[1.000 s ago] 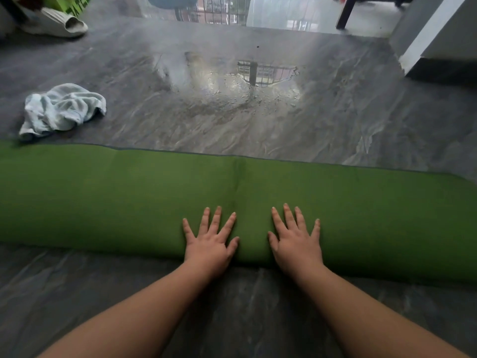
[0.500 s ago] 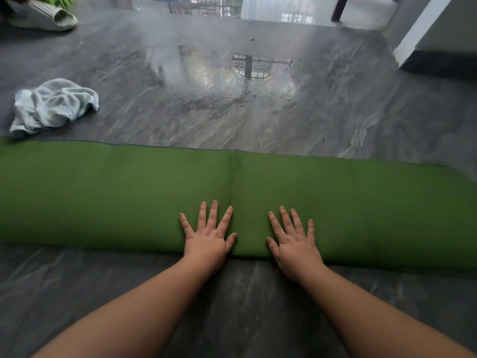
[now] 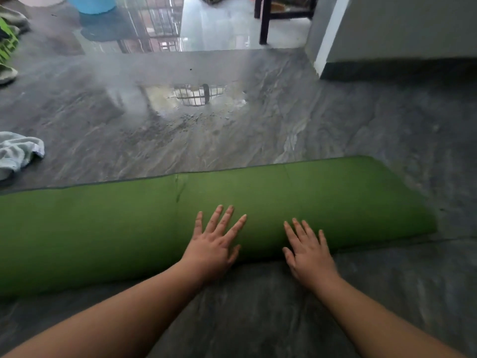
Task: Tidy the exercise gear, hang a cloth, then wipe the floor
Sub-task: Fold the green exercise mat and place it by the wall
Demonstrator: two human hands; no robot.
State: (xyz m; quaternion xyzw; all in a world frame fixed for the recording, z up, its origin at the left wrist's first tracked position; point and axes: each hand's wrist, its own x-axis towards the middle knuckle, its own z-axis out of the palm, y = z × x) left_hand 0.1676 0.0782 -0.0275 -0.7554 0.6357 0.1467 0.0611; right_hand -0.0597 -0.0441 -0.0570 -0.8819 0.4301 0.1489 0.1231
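Mat: rolled green foam exercise mat point(image 3: 103, 228), matte surface, one thin dark seam line crossing the roll left of centre.
Mat position: lies on the dark grey marble-patterned floor point(image 3: 258, 319), directly in front of the person, between the hands and the puddle.
Mat long axis: runs left to right across the view, the right end slightly farther away than the left; the right end is visible, the left end runs out of frame.
Mat free edge: a thin dark line along the far side of the roll, lying flat on the floor.
Left hand: the left hand point(image 3: 209, 250) is flat, fingers straight and spread, palm pressed on the near top of the roll — nothing grasped.
Right hand: the right hand point(image 3: 308, 257) is flat, fingers straight and slightly spread, fingers on the mat, heel of the palm at the roll's near edge — nothing grasped.
Hand spacing: both hands side by side, apart, right of the seam line.
Cloth: crumpled white towel cloth point(image 3: 15, 153) on the floor at the left edge, beyond the mat, not touching it.
Puddle: shallow reflective water puddle point(image 3: 191, 99) on the floor, well beyond the mat.
Markings: no readable brand, label or writing on the mat or the cloth.
Background: blue round plastic bucket point(image 3: 90, 3) at top left; black furniture leg point(image 3: 264, 21) at top centre.
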